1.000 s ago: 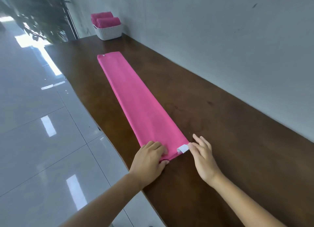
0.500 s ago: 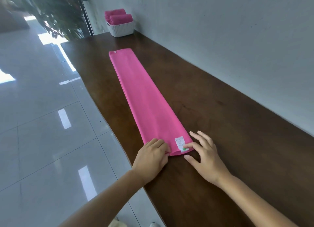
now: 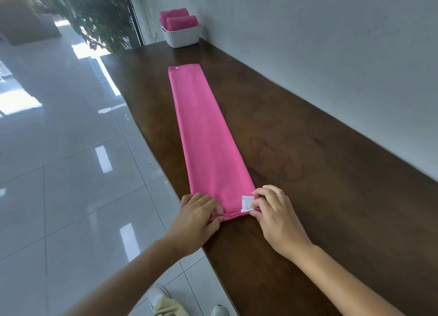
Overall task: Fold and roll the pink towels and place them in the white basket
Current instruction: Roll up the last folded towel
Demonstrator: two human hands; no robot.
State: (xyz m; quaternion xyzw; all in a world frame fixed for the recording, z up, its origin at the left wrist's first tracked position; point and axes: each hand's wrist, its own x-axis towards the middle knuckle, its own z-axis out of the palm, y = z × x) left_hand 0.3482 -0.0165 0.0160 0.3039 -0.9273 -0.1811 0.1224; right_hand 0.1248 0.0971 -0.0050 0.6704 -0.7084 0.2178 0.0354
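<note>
- Where the dark wooden table (image 3: pixel 320 197) runs along a pale grey wall (image 3: pixel 331 43), a pink towel (image 3: pixel 206 138) lies flat on it, folded into one long narrow strip reaching away from the viewer.
- At the strip's near end, the left hand (image 3: pixel 196 221) has its fingers curled shut on the left corner, bunching the cloth there.
- Opposite it, the right hand (image 3: pixel 277 218) pinches the right corner between thumb and bent fingers, touching a small white label (image 3: pixel 247 202) sewn on the towel.
- Between the two hands the near edge is turned up a little into a thin fold.
- A small white snap (image 3: pixel 177 68) sits at the left corner of the towel's far end.
- Well beyond that far end, against the wall, stands the white basket (image 3: pixel 183 37), with two rolled pink towels (image 3: pixel 181 22) side by side in it.
- Left of the table is a glossy tiled floor (image 3: pixel 59 161), with a leafy plant (image 3: pixel 99 14) at the far end.
- At the bottom edge, the person's white shoes (image 3: pixel 157 296) show on the floor.
</note>
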